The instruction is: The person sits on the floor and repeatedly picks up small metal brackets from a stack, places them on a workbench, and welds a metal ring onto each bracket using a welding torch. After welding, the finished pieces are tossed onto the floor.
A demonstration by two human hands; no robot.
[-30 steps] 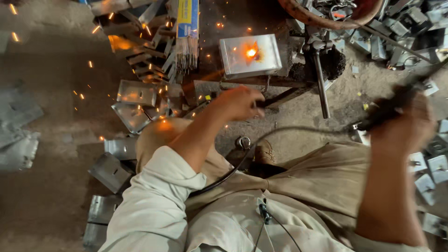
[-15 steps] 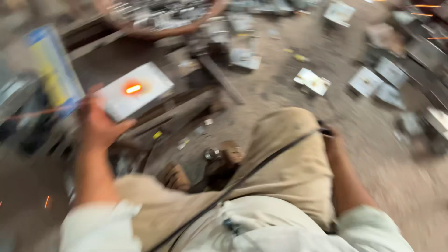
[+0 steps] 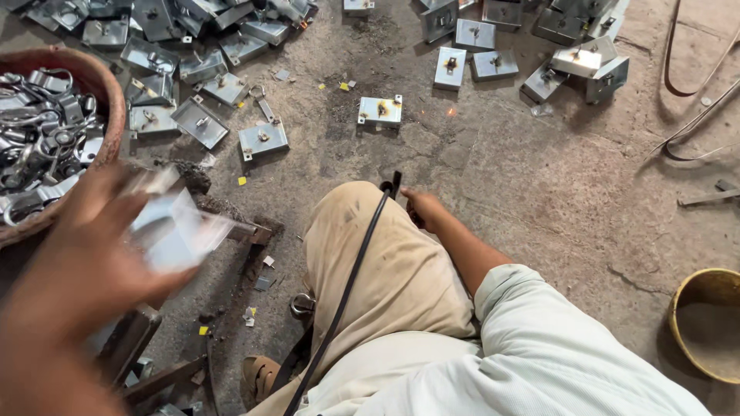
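My left hand [image 3: 96, 246] is close to the camera at the lower left and blurred; it grips a shiny square metal plate [image 3: 173, 227] above a dark metal stand [image 3: 231, 254]. My right hand [image 3: 420, 204] rests low beside my right knee, closed around a dark welding holder [image 3: 395, 185] whose black cable [image 3: 347, 293] runs back over my thigh. Many similar grey metal plates with small fittings [image 3: 262, 139] lie scattered on the concrete floor ahead of my knee.
A reddish basket [image 3: 104, 96] full of metal rings and clips stands at the left. More plates [image 3: 574, 62] lie at the upper right. A yellowish bowl [image 3: 705, 323] sits at the right edge, and thin bent rods [image 3: 694, 127] lie near the upper right.
The view has swung right and down. My left hand lifted the plate, whose glowing weld spot no longer shows. My right hand went down beside my knee with the holder.
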